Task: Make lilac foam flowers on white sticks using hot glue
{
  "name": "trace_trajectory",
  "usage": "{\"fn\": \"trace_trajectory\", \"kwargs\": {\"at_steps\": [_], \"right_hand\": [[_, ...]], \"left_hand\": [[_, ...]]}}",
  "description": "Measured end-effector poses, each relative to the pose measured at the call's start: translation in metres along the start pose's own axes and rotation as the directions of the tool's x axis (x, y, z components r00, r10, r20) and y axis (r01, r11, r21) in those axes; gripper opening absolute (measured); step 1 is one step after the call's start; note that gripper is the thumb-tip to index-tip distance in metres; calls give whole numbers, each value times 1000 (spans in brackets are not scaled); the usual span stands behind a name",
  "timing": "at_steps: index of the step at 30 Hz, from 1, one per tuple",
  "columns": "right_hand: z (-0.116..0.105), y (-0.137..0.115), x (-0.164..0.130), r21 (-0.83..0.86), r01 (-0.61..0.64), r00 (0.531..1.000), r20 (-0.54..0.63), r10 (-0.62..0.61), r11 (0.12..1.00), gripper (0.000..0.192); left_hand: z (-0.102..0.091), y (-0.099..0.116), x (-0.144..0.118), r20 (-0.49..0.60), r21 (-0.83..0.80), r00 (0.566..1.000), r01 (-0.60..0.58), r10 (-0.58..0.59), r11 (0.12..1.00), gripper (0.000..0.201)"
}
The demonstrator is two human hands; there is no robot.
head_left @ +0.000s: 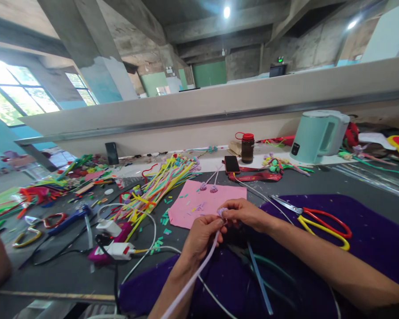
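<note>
My left hand (199, 239) pinches a pale lavender pipe cleaner (204, 264) just below its upper end, and its long free part runs down toward the bottom edge. At that end sits a small lavender curled piece (222, 212), gripped between the fingertips of my right hand (244, 213). Both hands nearly touch, over the near edge of a pink sheet (182, 210). Two finished-looking lavender curls (213, 189) on thin stems lie at the sheet's far edge. Fingers cover part of the join. Short purple snippets (199, 207) are scattered on the sheet.
Red-and-yellow scissors (319, 219) lie right on purple cloth (362, 217). Nearer are a translucent stick (260, 279) and green-handled tool (274, 268). Left are bundled pipe cleaners (162, 181), a blue glue gun (69, 221), cables and a magenta power strip (101, 254). A kettle (314, 137) stands behind.
</note>
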State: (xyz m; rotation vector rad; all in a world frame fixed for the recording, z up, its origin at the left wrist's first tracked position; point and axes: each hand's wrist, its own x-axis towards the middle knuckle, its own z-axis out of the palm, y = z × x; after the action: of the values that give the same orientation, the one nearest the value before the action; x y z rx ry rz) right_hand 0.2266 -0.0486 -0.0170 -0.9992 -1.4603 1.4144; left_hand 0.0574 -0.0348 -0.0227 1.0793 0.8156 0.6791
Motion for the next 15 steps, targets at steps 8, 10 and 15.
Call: {"fn": "trace_trajectory", "kwargs": {"at_steps": [8,10,15], "right_hand": [[0,0,-1,-55,-2,1000,11,3,998,23],[0,0,-1,-70,-21,1000,9,21,997,24],[1,1,-1,-96,-57,998,-6,57,994,25]], "left_hand": [[2,0,-2,-47,135,996,-68,75,989,22],[2,1,-2,-54,155,996,-66,75,986,22],[3,2,-2,-78,178,994,-68,83,982,21]]}}
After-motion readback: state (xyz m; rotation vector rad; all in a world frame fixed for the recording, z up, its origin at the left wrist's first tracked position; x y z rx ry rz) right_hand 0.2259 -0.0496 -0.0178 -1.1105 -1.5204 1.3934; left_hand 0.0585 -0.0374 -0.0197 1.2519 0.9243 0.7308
